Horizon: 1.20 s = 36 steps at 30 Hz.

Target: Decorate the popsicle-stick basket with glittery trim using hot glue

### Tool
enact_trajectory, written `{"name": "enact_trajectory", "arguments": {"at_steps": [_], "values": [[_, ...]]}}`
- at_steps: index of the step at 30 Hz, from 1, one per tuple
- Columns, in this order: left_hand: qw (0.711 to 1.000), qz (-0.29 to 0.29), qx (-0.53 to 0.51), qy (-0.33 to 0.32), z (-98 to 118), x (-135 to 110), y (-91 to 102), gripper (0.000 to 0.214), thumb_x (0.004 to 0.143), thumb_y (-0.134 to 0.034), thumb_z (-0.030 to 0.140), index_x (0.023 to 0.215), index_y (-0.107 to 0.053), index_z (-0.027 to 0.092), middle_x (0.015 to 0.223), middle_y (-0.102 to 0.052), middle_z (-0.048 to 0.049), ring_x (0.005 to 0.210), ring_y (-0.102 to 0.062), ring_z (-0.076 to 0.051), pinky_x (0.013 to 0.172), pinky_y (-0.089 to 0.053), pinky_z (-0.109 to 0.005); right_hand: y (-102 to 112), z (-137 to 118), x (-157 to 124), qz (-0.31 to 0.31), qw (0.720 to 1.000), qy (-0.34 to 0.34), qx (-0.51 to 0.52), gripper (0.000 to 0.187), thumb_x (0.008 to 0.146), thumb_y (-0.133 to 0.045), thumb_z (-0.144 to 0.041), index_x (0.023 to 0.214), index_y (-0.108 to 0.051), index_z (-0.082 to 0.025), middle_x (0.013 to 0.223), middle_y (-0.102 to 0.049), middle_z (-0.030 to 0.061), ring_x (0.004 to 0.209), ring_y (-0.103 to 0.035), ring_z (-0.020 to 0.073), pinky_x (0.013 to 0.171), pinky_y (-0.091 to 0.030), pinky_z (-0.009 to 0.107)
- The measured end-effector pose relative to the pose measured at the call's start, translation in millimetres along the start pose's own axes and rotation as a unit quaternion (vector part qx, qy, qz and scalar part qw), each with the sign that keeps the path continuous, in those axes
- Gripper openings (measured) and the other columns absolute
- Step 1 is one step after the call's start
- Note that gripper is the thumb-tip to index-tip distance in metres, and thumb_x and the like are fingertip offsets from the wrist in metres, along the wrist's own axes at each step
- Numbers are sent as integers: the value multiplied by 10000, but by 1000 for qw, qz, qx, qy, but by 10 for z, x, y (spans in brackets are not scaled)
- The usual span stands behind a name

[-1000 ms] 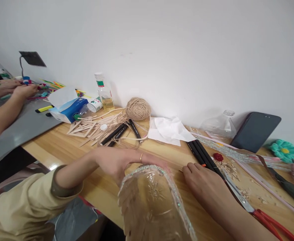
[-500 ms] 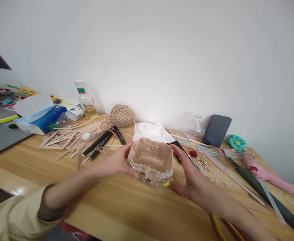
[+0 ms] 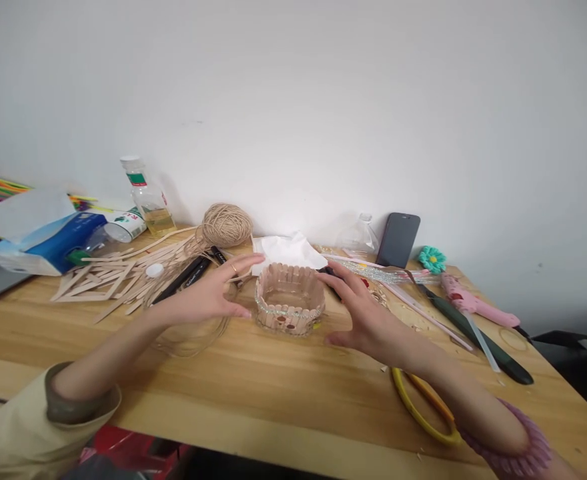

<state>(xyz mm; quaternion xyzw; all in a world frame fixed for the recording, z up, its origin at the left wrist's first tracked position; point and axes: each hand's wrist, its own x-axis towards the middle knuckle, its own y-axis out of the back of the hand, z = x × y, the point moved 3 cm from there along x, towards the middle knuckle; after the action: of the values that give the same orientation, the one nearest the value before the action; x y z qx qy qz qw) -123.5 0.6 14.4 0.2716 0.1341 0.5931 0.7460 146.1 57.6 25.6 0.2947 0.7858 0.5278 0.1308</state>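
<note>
A small basket point(image 3: 289, 300) faced with upright wooden sticks stands on the wooden table, a glittery strip round its side and brown spots on its front. Its inside looks like clear plastic. To its left, my left hand point(image 3: 211, 290) is open, thumb and fingers spread, a ring on one finger. My right hand point(image 3: 368, 317) is open on the other side, fingers curved toward the basket with a gap at the thumb. Neither hand grips it. Yellow scissors handles point(image 3: 423, 407) lie under my right forearm; the rest of the scissors is hidden.
Loose wooden sticks point(image 3: 118, 283), black markers point(image 3: 186, 277) and a twine ball point(image 3: 226, 225) lie left. Behind are a bottle point(image 3: 148, 200), a tissue pack point(image 3: 63, 243) and white paper point(image 3: 291, 250). Rightward are a phone point(image 3: 398, 240), a teal flower point(image 3: 432, 259) and a pink glue gun point(image 3: 478, 303).
Both hands have let go of the basket and moved apart from it. The basket, held tilted before, now stands on the table. The view has shifted to the right.
</note>
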Motion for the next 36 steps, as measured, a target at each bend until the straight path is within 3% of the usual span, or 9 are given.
{"name": "enact_trajectory", "arguments": {"at_steps": [4,7,9,13,16,18,23,30,36], "values": [[997,-4,49,-63,229,32,42,532,660,-797,238,1165,-644,306,1411,-514,-28,1393,-320,-279,1178,-186,-457,3,-89,40,18,996,34,-78,648,733,-747,-199,1300,-433,-221,1540,-122,187,1432,-163,316,1109,-292,513],[996,36,47,-62,277,8,85,248,759,-694,287,1004,-712,258,1230,-652,-44,1250,-502,-268,1103,-332,-423,31,-116,33,28,998,30,-48,641,766,-732,-277,1322,-417,-224,1544,-121,184,1440,-143,311,1107,-297,513],[995,84,36,-35,229,-36,134,176,828,-597,320,923,-710,223,1050,-715,-55,1057,-625,-249,973,-451,-389,79,-122,15,41,999,26,7,638,793,-702,-364,1340,-402,-228,1548,-135,162,1448,-124,287,1131,-261,500],[986,164,-2,20,27,-104,176,215,881,-458,325,938,-620,195,722,-678,-17,748,-666,-192,756,-512,-325,127,-111,56,56,995,12,76,750,796,-679,-433,1407,-316,-193,1535,-195,157,1445,-145,251,1168,-190,450],[984,169,-29,44,-95,-93,109,250,868,-422,341,935,-603,183,541,-590,29,543,-612,-170,594,-491,-290,42,-100,181,41,996,4,81,914,705,-769,-380,1437,-269,-155,1540,-167,183,1449,-118,269,1171,-180,440],[985,161,-33,53,-126,-79,38,243,827,-492,366,866,-641,179,478,-567,37,490,-581,-170,554,-467,-283,-43,-95,271,32,996,1,84,918,663,-802,-332,1414,-315,-130,1522,-207,205,1438,-154,292,1161,-202,448],[985,161,-31,60,-79,-94,-156,152,762,-637,309,773,-684,165,646,-684,-6,673,-635,-181,739,-485,-339,-165,-81,358,32,994,9,103,818,682,-784,-284,1382,-374,-184,1406,-424,155,1318,-400,274,1111,-307,453],[979,179,-64,76,53,-188,-416,43,689,-572,206,727,-575,187,749,-662,-8,732,-622,-187,716,-471,-305,-180,-69,323,38,992,11,118,839,664,-784,-249,1381,-361,-147,1407,-406,167,1324,-377,264,1114,-298,421],[972,188,-70,120,11,-196,-566,267,625,-778,301,757,-575,190,687,-653,9,664,-613,-198,631,-457,-306,-218,-67,334,49,991,11,123,787,688,-758,-273,1362,-366,-167,1386,-412,159,1321,-374,271,1123,-270,448]]}}
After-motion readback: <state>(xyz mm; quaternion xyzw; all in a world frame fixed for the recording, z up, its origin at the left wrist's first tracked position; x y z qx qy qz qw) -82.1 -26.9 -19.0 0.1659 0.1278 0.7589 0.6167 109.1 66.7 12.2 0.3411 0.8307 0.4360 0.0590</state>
